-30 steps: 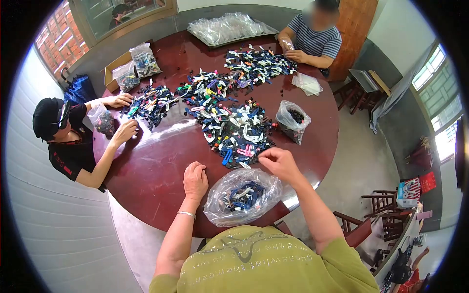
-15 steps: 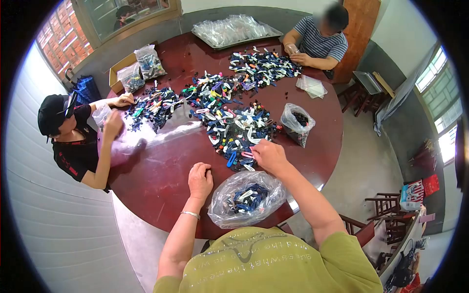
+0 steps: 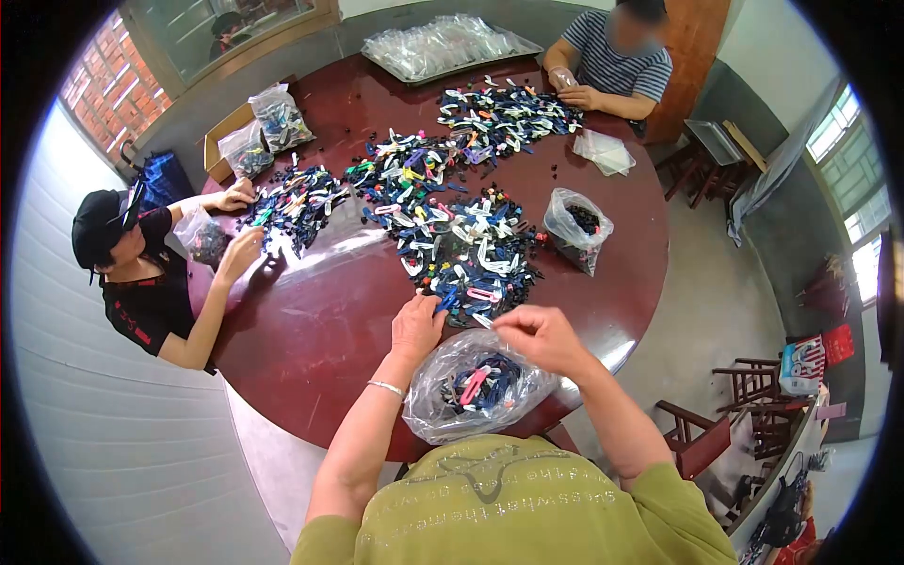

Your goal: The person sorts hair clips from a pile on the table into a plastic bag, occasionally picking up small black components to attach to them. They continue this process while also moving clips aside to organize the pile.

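A large pile of hair clips (image 3: pixel 471 254), mostly dark blue, white and black, spreads over the table before me. At the pile's near edge, my left hand (image 3: pixel 417 328) has its fingers closed on a blue hair clip (image 3: pixel 446 300). My right hand (image 3: pixel 544 337) hovers over the far right rim of an open clear plastic bag (image 3: pixel 428 400), fingers pinched together. Its fingertips are right at the end of a white hair clip (image 3: pixel 482 321); what they hold, if anything, I cannot tell. Inside the bag, a pink hair clip (image 3: pixel 476 384) lies on top of dark and white ones.
A bag of small dark pieces (image 3: pixel 576 231) stands at right on the round table (image 3: pixel 311 377). Beyond are flat clear bags (image 3: pixel 603 153) and a tray of packaged bags (image 3: pixel 452 47). One person (image 3: pixel 151 282) sorts clips at left; another (image 3: pixel 617 71) sits at the far right.
My left hand has moved forward from the bare tabletop to the blue clip. My right hand has drawn back from the pile toward the bag, where a pink clip now lies on top.
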`<action>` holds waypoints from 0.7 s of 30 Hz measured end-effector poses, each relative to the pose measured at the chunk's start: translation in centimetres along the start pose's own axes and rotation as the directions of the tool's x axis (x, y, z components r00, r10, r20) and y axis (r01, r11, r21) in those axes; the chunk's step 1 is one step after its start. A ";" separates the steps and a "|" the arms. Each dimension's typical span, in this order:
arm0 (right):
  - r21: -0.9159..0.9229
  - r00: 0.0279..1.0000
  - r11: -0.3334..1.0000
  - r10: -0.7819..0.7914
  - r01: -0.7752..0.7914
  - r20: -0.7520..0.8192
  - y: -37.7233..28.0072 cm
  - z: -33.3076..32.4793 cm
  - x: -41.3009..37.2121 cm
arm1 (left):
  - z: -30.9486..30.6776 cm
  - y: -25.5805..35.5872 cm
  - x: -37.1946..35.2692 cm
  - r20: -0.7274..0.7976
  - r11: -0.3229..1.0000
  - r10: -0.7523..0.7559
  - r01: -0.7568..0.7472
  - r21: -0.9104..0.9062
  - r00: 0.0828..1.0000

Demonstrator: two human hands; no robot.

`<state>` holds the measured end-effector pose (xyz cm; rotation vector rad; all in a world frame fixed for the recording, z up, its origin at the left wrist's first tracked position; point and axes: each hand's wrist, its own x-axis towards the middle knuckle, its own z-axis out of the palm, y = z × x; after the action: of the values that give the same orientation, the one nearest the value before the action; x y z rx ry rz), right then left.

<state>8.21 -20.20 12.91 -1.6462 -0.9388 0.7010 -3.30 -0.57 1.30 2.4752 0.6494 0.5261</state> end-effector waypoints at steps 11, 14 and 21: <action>-0.401 0.995 0.911 0.089 -0.101 -0.048 6.7 0.4 5.6 | -1.3 0.6 -1.5 0.067 0.886 -0.219 0.227 -0.405 0.973; -0.487 0.992 0.865 -0.104 0.124 0.068 6.5 1.5 7.2 | -1.2 0.4 -1.5 0.192 0.791 -0.295 0.352 -0.500 0.936; -0.664 0.925 0.646 -0.227 0.377 0.304 6.9 3.9 11.2 | -1.1 -0.2 -1.9 0.221 0.735 -0.329 0.396 -0.551 0.918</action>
<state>12.36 -9.50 5.39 -2.0235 -1.7535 0.2521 -5.41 -1.08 1.62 1.7184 0.7667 0.3603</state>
